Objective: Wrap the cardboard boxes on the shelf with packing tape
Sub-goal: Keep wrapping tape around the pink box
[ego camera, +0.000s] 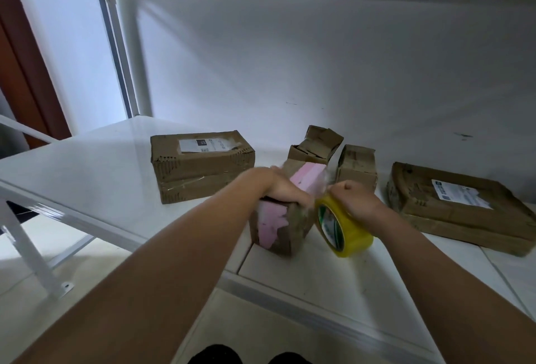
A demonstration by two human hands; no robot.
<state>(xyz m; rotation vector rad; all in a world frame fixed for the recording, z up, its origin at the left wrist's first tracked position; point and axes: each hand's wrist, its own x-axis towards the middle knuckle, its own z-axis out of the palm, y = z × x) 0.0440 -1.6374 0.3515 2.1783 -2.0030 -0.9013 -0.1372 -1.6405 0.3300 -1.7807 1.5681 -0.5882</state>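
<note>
A single wide-angle view looks from the person's head forward and down, close over the near edge of the white metal shelf (pixel 348 276). It faces the white back wall (pixel 319 59), with the shelf's left corner and floor tiles (pixel 43 262) below.

A white metal shelf (pixel 95 166) carries the boxes. Left of the left hand (pixel 285 191) lies a long cardboard box (pixel 200 167) with a white label on top. Behind the hands stand two small crumpled boxes — an open one (pixel 314 144) and a shorter one (pixel 357 167) just beside it. Right of the right hand (pixel 358 198) lies a flat labelled box (pixel 461 207) — near the shelf's front edge.
</note>
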